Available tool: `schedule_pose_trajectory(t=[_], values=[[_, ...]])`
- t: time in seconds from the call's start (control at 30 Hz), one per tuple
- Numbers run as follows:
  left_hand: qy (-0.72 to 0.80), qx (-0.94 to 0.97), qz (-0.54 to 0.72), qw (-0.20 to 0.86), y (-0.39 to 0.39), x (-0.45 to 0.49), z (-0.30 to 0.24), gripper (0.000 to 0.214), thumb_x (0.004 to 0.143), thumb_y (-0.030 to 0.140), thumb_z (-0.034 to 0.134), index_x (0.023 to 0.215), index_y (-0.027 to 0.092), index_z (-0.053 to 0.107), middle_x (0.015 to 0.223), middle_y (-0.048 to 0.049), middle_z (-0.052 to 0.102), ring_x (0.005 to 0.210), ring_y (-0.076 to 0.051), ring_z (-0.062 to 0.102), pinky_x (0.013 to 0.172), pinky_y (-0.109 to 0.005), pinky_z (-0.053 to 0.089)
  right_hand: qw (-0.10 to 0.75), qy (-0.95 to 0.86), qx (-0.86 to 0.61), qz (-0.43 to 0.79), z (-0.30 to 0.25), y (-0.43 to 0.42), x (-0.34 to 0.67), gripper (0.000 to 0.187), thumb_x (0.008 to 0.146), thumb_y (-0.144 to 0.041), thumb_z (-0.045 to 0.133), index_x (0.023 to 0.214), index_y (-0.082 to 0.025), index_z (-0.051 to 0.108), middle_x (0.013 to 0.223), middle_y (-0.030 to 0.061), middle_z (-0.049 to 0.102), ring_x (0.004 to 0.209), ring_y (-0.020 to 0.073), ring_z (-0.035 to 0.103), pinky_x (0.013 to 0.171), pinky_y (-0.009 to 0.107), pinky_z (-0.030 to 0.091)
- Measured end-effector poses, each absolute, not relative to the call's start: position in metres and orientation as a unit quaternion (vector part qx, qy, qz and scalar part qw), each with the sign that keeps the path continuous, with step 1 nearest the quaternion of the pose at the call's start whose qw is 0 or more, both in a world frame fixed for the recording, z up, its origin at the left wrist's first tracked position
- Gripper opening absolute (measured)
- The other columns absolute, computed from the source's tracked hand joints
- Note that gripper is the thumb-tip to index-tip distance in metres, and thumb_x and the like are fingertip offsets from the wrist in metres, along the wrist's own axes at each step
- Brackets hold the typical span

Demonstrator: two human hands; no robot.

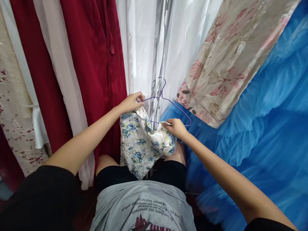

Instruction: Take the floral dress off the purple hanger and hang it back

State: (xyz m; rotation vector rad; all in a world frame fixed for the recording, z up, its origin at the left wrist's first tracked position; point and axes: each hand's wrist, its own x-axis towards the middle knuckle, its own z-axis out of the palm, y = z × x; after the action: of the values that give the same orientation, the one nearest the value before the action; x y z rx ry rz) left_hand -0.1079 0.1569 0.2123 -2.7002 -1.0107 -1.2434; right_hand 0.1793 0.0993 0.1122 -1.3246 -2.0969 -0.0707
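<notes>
A white garment with a blue and yellow floral print [138, 147] hangs between my hands, over my lap. My left hand [132, 102] pinches its upper left edge together with the left end of a purple wire hanger [176, 107]. The fingers of my right hand [175, 127] are closed on the garment's right edge, in front of the hanger's lower bar. The hanger's left part passes into the garment's neckline, while its right end sticks out bare beyond my right hand. Its hook points up, against the white cloth behind.
Red cloth [96, 64] and a pale pink length [60, 64] hang at the left. White drapes [138, 41] hang straight ahead, with grey ribbons down the middle. At the right are a beige floral garment [223, 70] and blue ruffled tulle [271, 122].
</notes>
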Motion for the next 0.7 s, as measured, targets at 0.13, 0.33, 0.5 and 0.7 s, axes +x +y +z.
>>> schedule_pose_trajectory(t=[0.13,0.33,0.5,0.7], values=[[-0.309,-0.836,-0.452,-0.031,0.170,-0.069,0.211,0.025,0.080,0.029,0.066,0.102,0.017,0.064,0.083,-0.0019,0.065,0.078,-0.017,0.061,0.073,-0.027,0.043,0.340,-0.808,-0.482,0.001,0.110,0.102,0.189,0.040,0.092,-0.047,0.058,0.064,-0.018,0.061,0.058,0.0017,0.056,0.057,0.0152,0.046,0.056,0.027,0.028],[-0.331,-0.851,-0.406,0.029,0.166,-0.059,0.215,0.023,0.091,0.032,0.054,0.096,0.017,0.071,0.069,-0.0004,0.062,0.067,-0.017,0.056,0.066,-0.028,0.039,0.392,-0.801,-0.451,0.030,0.103,0.092,0.205,0.045,0.083,-0.040,0.070,0.122,-0.018,0.067,0.084,0.0049,0.069,0.074,0.0208,0.061,0.068,0.029,0.043],[-0.353,-0.855,-0.374,0.064,0.159,-0.063,0.215,0.027,0.094,0.030,0.047,0.096,0.018,0.072,0.075,-0.0034,0.066,0.073,-0.022,0.058,0.069,-0.031,0.038,0.508,-0.716,-0.478,-0.002,0.103,0.084,0.244,0.082,0.082,-0.038,0.069,0.152,-0.014,0.035,0.070,-0.0029,0.059,0.061,0.0187,0.053,0.063,0.030,0.043],[-0.367,-0.854,-0.366,0.046,0.161,-0.058,0.217,0.026,0.091,0.031,0.047,0.088,0.019,0.069,0.073,-0.0041,0.064,0.072,-0.023,0.056,0.069,-0.031,0.037,0.519,-0.659,-0.539,0.079,0.121,0.100,0.301,0.043,0.076,-0.059,0.071,0.074,-0.017,0.064,0.059,-0.0015,0.049,0.054,0.0135,0.041,0.050,0.027,0.030]])
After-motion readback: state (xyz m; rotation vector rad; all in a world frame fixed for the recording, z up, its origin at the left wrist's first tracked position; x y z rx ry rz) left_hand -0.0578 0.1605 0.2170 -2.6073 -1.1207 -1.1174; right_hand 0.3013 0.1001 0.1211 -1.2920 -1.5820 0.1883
